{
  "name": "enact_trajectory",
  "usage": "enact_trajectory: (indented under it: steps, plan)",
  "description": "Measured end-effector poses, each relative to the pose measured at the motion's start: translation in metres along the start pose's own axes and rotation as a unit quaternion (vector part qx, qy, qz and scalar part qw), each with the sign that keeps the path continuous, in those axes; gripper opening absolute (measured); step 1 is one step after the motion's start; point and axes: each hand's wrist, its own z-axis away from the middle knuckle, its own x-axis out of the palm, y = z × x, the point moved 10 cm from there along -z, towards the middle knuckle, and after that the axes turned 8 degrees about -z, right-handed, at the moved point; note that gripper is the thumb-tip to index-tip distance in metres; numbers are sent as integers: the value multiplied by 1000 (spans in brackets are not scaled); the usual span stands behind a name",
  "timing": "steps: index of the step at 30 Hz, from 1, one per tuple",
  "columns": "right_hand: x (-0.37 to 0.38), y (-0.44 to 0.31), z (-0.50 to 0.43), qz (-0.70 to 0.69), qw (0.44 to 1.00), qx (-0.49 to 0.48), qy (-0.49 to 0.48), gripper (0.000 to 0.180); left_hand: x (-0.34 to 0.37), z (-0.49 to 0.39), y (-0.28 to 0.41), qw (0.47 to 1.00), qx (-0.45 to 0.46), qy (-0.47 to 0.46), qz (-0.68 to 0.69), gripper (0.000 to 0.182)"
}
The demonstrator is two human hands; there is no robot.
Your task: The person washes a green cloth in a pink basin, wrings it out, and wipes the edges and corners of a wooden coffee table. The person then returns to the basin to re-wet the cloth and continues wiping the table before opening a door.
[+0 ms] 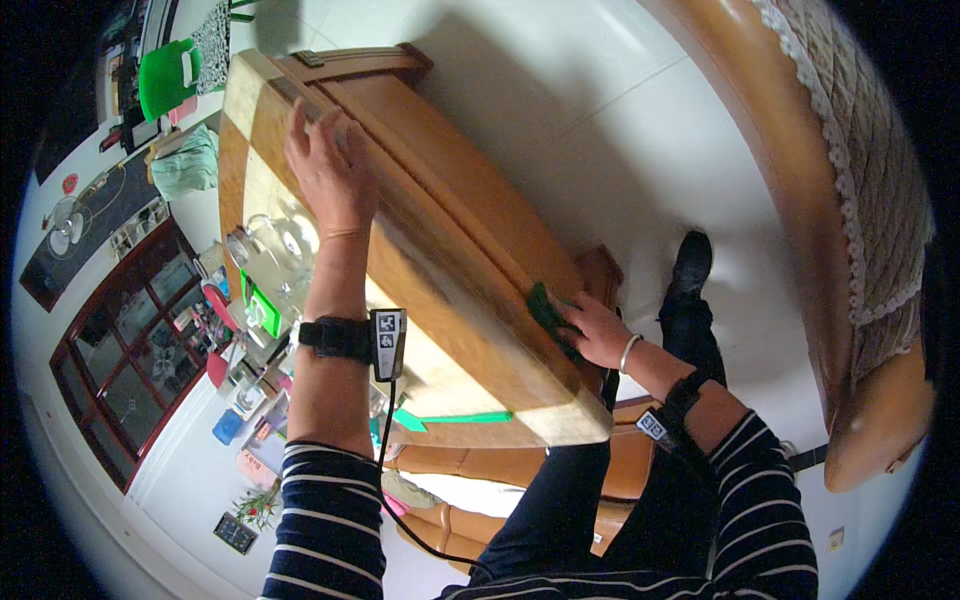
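Note:
A low table with a cream-and-brown patterned top (427,307) and wooden sides (450,165) stands before me. My right hand (600,330) grips a dark green cloth (553,319) against the table's side, just under the rim near one corner. At the other end of that same long edge, my left hand (330,165) is at the rim with fingers spread and nothing visible in it. Whether its fingertips touch the wood, I cannot tell. Clear glassware (281,244) stands on the top beside my left wrist, partly hidden by the forearm.
A green-framed item (260,306) and a green strip (465,418) lie on the tabletop. To the right is a wooden seat with a quilted cover (874,187). Brown leather seating (450,466) stands beyond the near end. A black cable (386,442) hangs from my left wristband.

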Motion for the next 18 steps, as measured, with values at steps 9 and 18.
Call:
enact_trajectory:
  steps: [9,18]
  plan:
    - [-59,-73,-195,-41,979,-160,121,59,35,15,-34,997,-72,-16,28,26]
    - [-121,-150,-423,128,965,-120,197,58,40,9,-36,986,-122,-88,67,41]
